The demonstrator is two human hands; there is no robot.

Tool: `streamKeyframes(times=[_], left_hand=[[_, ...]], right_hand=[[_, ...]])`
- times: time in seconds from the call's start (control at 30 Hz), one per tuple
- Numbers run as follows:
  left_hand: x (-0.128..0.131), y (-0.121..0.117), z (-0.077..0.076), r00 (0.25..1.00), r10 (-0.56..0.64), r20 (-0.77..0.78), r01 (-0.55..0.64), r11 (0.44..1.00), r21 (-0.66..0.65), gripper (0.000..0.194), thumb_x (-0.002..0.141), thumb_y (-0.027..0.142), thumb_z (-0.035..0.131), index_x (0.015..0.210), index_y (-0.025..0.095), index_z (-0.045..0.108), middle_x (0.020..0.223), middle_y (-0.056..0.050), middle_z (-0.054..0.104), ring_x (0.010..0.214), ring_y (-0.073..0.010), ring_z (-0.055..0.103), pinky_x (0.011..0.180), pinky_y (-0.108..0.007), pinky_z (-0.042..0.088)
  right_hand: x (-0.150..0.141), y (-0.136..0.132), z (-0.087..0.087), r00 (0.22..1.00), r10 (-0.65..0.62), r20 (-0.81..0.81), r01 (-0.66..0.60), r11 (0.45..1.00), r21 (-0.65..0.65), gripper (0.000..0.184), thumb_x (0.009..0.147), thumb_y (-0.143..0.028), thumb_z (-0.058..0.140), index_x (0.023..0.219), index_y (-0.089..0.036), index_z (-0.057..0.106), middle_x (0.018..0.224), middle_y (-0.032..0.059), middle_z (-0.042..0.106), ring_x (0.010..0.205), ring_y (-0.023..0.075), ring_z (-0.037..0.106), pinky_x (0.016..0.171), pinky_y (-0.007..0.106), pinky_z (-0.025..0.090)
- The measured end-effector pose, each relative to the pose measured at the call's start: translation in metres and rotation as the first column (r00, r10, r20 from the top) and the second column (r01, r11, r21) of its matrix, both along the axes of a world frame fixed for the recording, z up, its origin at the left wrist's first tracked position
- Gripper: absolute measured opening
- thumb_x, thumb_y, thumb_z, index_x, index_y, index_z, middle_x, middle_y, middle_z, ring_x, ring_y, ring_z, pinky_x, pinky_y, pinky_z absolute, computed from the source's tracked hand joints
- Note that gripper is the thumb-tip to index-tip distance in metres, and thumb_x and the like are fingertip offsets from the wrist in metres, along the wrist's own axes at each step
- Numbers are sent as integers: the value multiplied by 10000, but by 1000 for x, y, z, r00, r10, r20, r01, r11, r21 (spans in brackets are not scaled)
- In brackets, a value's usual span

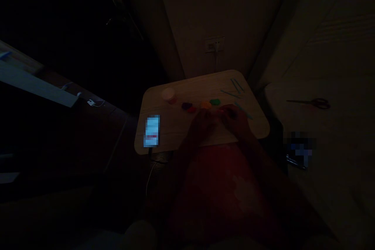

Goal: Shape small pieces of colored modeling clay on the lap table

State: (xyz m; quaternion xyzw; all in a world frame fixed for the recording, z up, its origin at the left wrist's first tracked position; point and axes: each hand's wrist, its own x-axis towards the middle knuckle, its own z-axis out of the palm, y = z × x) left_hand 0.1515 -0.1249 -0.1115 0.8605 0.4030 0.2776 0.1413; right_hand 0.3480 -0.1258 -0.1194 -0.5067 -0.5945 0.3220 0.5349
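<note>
The light is dim and details are faint. Over the near side of a small wooden table [172, 133], my left hand [203, 122] is closed, fingers bent together. Close beside it, the fingers of my right hand [235, 119] are curled around a small reddish lump [218, 112], which looks like modelling clay. Whether my left fingers also touch the lump is hard to see. Just beyond my hands lie an orange lump [206, 105], a green lump [215, 102], a dark purple lump [186, 106] and a red lump [191, 109]. A thin teal stick [242, 109] lies by my right hand.
Several more teal sticks [231, 94] lie at the table's far right. A pale tub [168, 95] stands at the far left, and a lit phone [152, 131] lies at the near left. Scissors [316, 102] rest on a surface to the right. A wall socket [214, 44] is behind.
</note>
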Motion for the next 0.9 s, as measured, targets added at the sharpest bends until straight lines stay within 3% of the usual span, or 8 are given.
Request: streamKeyframes(times=[0.23,0.33,0.47,0.6,0.77,0.9], left_hand=[[-9,5,-4,964,78,255,-62,996,-69,230,917,298,700,1135,227,714,1148,-99,658,1107,-263,637,1009,-458,552],[-8,6,-8,880,136,455,-70,985,-158,177,938,361,681,1021,205,691,1017,-75,708,949,-218,681,895,-400,584],[-3,5,-13,718,290,633,-64,933,-355,335,853,494,770,973,198,667,954,-57,726,847,-190,706,786,-336,598],[-3,3,-11,637,349,687,-49,908,-415,317,859,496,762,953,203,689,1000,-63,748,940,-214,728,852,-362,603],[-2,2,-9,615,389,686,-31,881,-473,292,871,481,751,948,202,710,997,-66,769,969,-232,743,897,-395,607],[2,4,-13,564,419,712,-38,874,-484,417,828,490,803,1103,222,639,991,-53,756,905,-206,751,836,-364,627]], right_hand=[[-5,3,-1,996,-21,-86,18,999,-45,203,874,-427,682,883,-228,723,867,36,753,798,202,675,722,337,533],[-9,4,-1,990,-31,-134,22,997,-69,204,865,-425,679,848,-224,712,833,31,738,786,194,667,722,329,531],[-14,4,-1,982,-1,-189,-19,994,-106,206,837,-421,718,824,-215,713,813,35,745,758,191,672,708,329,542],[-19,4,0,959,8,-282,-46,990,-130,235,817,-454,760,851,-224,724,836,43,767,767,202,701,697,338,573],[-29,3,0,949,33,-312,-70,992,-109,279,816,-487,768,932,-235,738,895,53,788,819,226,736,764,387,611],[-35,3,-3,945,7,-327,-47,992,-115,283,809,-460,764,979,-250,679,846,33,760,765,208,721,707,349,595]])
